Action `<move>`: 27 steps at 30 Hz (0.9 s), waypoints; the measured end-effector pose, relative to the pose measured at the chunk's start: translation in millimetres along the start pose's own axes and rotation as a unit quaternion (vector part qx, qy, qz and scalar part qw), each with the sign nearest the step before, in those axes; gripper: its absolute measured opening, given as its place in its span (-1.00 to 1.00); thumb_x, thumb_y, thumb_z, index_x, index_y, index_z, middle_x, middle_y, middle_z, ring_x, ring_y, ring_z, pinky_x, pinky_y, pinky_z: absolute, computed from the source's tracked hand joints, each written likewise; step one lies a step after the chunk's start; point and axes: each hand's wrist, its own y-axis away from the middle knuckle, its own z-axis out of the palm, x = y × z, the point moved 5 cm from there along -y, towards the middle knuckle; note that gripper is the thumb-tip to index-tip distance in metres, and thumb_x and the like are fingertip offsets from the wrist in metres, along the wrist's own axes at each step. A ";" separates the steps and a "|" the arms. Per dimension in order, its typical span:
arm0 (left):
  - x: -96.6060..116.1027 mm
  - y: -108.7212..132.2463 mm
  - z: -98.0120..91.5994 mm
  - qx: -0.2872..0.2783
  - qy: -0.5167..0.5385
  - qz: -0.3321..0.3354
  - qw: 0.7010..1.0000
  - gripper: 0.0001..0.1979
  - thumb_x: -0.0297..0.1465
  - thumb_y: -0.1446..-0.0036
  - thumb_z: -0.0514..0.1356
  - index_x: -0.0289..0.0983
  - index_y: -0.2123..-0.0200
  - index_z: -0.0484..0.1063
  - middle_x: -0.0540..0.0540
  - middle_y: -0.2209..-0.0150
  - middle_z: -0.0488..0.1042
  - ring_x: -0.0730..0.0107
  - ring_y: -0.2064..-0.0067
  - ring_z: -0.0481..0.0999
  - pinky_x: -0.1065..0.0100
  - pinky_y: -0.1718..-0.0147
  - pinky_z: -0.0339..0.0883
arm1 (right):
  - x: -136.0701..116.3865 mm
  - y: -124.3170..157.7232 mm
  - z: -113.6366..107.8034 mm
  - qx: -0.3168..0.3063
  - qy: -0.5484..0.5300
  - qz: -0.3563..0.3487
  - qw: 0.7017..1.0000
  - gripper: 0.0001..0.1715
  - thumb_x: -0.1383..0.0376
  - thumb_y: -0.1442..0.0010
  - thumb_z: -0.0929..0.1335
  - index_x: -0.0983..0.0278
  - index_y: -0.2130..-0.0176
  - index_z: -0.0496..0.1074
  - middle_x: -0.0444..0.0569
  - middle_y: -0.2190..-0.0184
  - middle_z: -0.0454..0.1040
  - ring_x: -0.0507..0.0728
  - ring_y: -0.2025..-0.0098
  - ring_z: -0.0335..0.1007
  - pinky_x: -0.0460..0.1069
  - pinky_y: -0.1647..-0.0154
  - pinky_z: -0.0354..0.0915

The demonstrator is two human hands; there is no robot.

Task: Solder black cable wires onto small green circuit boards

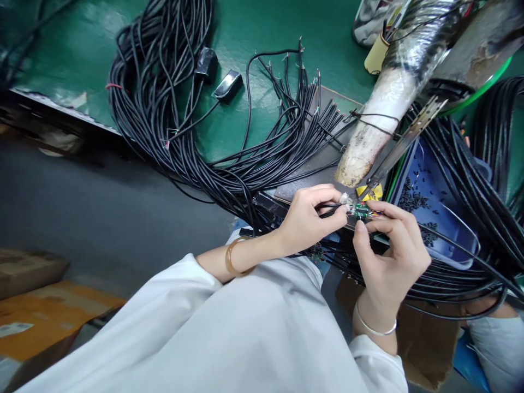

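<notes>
A small green circuit board point(360, 210) lies between my two hands, with thin wires at both of its ends. My left hand point(313, 215) pinches a black cable point(326, 207) close to the board's left end. On the other side, the thumb and forefinger of my right hand point(388, 240) close on the board's right end, where coloured wires join it. A black cable point(442, 239) runs off to the right from there. Just beyond the fingers stands a metal soldering stand point(403, 143) with a yellow piece point(370, 192) at its foot.
A large bundle of black cables point(159, 103) covers the green table point(262, 27). A wrapped duct point(370, 125) slants down near my hands. At right are a blue tray point(450, 199) with small black bits and more cables point(470, 147). Cardboard boxes point(53, 314) stand lower left.
</notes>
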 end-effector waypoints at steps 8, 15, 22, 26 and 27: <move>-1.9 -0.5 2.6 0.007 -0.008 0.001 1.000 -0.89 -0.53 -0.11 0.23 -0.34 0.47 0.44 0.09 0.53 0.22 0.62 0.53 0.15 0.47 0.56 0.03 | 1.8 -1.1 -0.5 0.008 0.009 -0.012 1.000 -0.87 0.42 -0.17 0.46 0.24 0.35 0.44 0.02 0.13 0.55 0.16 0.07 0.54 0.10 0.02 0.51; -1.9 2.1 -0.2 0.005 0.007 -0.002 1.000 -0.91 -0.52 -0.10 0.22 -0.33 0.46 0.43 0.07 0.52 0.26 0.62 0.53 0.15 0.48 0.57 0.03 | -1.7 0.5 -0.4 -0.008 0.002 -0.041 0.999 -0.84 0.44 -0.14 0.47 0.24 0.35 0.43 0.01 0.05 0.54 0.14 0.05 0.54 0.06 0.04 0.52; -5.5 4.3 -0.1 -0.050 0.039 -0.064 0.996 -0.88 -0.46 -0.14 0.22 -0.34 0.45 0.43 0.04 0.48 0.29 0.59 0.48 0.20 0.48 0.52 0.09 | 4.1 10.6 -0.5 0.005 0.039 -0.096 0.995 -0.81 0.44 -0.13 0.49 0.23 0.30 0.44 -0.01 0.04 0.58 0.13 0.09 0.58 0.04 0.06 0.56; -5.2 9.6 -2.7 -0.097 0.046 -0.067 0.992 -0.89 -0.40 -0.18 0.22 -0.35 0.30 0.44 -0.01 0.39 0.35 0.57 0.44 0.29 0.50 0.49 0.24 | 6.6 16.5 -7.6 0.011 0.102 -0.182 0.978 -0.72 0.49 -0.06 0.54 0.23 0.26 0.47 0.00 0.01 0.61 0.12 0.13 0.63 -0.03 0.12 0.57; -3.5 12.3 -5.5 -0.093 0.013 -0.036 0.995 -0.85 -0.37 -0.16 0.26 -0.34 0.24 0.44 -0.02 0.35 0.37 0.57 0.44 0.30 0.51 0.50 0.25 | 8.0 17.7 -10.1 0.013 0.109 -0.194 0.975 -0.71 0.49 -0.05 0.54 0.24 0.26 0.47 0.00 0.00 0.61 0.12 0.14 0.64 -0.03 0.14 0.57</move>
